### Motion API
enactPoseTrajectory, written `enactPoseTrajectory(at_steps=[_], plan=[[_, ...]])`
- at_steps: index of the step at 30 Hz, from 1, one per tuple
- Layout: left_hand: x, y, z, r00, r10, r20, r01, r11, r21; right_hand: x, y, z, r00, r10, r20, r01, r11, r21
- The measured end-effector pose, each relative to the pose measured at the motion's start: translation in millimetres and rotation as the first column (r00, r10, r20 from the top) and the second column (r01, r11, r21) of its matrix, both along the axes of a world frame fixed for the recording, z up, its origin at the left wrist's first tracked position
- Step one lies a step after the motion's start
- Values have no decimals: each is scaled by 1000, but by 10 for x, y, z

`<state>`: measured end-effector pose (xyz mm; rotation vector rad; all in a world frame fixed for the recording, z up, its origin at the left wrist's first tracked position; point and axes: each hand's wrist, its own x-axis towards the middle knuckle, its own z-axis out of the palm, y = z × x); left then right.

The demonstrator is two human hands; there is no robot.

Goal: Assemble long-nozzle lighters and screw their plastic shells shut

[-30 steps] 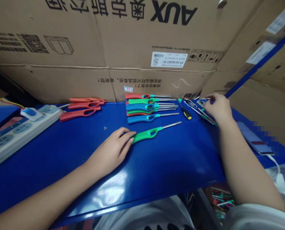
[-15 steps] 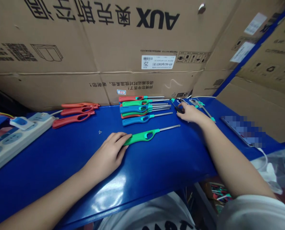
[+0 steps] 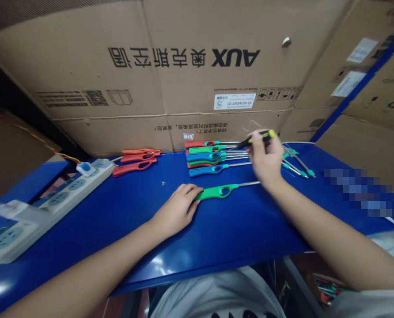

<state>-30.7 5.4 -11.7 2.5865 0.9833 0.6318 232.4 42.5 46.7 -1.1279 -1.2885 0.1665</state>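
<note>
Head view, left hand: my left hand (image 3: 176, 211) lay flat on the blue table (image 3: 117, 229), fingers loosely bent and closed on nothing; only the fingertips pressed on the handle end of the green lighter (image 3: 218, 192).
Head view, right hand: my right hand (image 3: 266, 160) was lifted above the table, fingers curled shut around a small screwdriver (image 3: 255, 140) with a black and yellow handle.
Green lighter: it lay alone in front of me, metal tube pointing right and passing under my right hand.
Screwdriver: it was in the air, tip toward the left, over the tubes of the stacked lighters.
Other things: a pile of lighters (image 3: 205, 157) lay behind the green one, three red lighters (image 3: 135, 160) to the left, some loose metal parts with teal pieces (image 3: 294, 161) to the right, a power strip (image 3: 51, 198) at far left, a cardboard box (image 3: 183, 79) behind.
Progress, as I judged it: the tool was picked up and the lighter was held ready; no work on this lighter was visible yet.
Change from the earlier picture: half a second before, my right hand was down on the table at the screwdriver; now it had raised it. My left hand kept its place on the lighter.
</note>
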Motion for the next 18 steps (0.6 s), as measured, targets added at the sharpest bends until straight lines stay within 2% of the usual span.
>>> enactPoseTrajectory(at_steps=[1,2,4,5,7,11,15,18], plan=[[1,-8,3,1000,-10,7,10,1000,0,-196,-40,-23,988,155,-23,-156,985,-68],[2,-16,6,1000,-15,11,15,1000,1,-381,-75,-55,954,297,-45,-301,945,-132],[1,-30,6,1000,-21,11,21,1000,5,-695,-121,-136,853,515,-83,-519,825,-225],[0,-35,3,1000,-25,13,25,1000,9,-819,-132,-179,807,585,-77,-582,768,-267],[-4,-39,-6,999,-37,17,37,999,18,-999,-131,-261,760,649,-13,-620,719,-313],[-7,-37,-27,997,-63,34,62,997,38,-1148,-92,-379,789,612,51,-575,765,-291],[-2,-51,-25,998,-55,8,55,998,29,-1154,-71,-483,814,578,-53,-570,777,-266],[-4,-62,-7,998,-54,-28,55,998,27,-1135,-62,-557,804,572,-162,-594,769,-238]])
